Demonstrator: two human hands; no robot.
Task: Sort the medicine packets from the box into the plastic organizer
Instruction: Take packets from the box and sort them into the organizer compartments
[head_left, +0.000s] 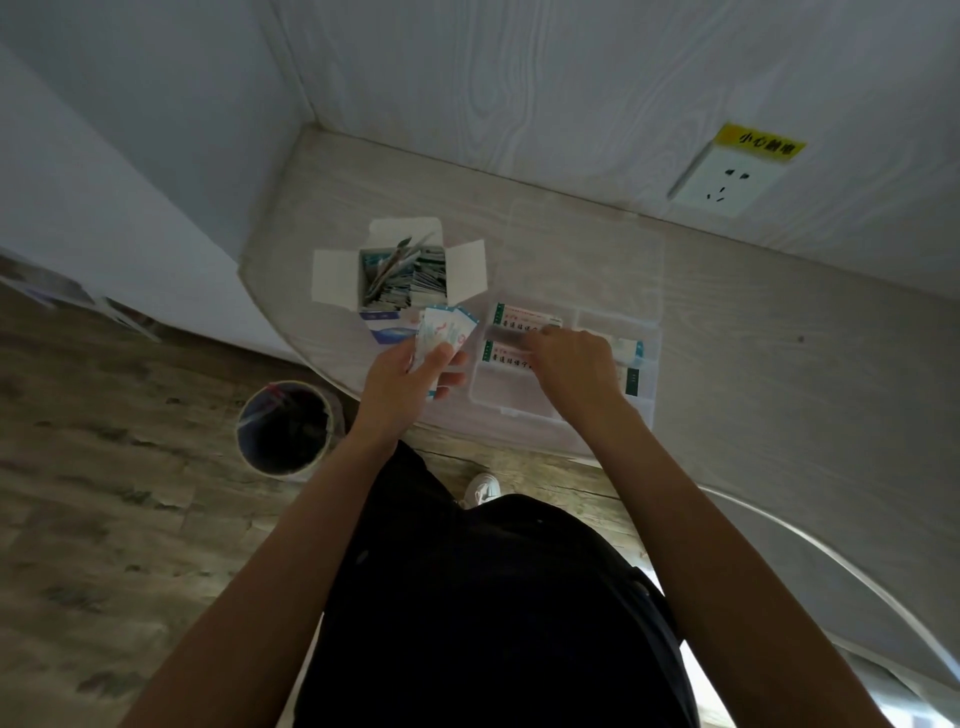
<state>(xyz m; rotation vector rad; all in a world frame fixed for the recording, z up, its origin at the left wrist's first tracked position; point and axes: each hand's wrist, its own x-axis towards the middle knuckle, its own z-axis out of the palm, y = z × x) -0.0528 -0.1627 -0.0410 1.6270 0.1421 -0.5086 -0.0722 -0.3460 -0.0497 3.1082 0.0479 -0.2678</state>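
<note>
Holding a fan of packets (444, 332), the left hand (410, 371) has its grip curled round them just left of the clear organizer (644, 405). The right hand (569, 358) reaches into the organizer, fingers bent over labelled packets; whether it pinches one I cannot tell. Farther left on the counter (779, 322) stands the open box (402, 275), full of packets.

Looks like a room in a home or small office, indoor corner. Pale wood-grain counter (753, 332) with rounded near edge, fitted against wood-grain wall panels (519, 93). Wall socket (727, 182) far right with yellow warning sticker (759, 141) above. Wood-look plank floor (104, 519) left, bin (285, 427) with liner standing on it beside the counter. White wall (104, 171) at left. Dim light.
</note>
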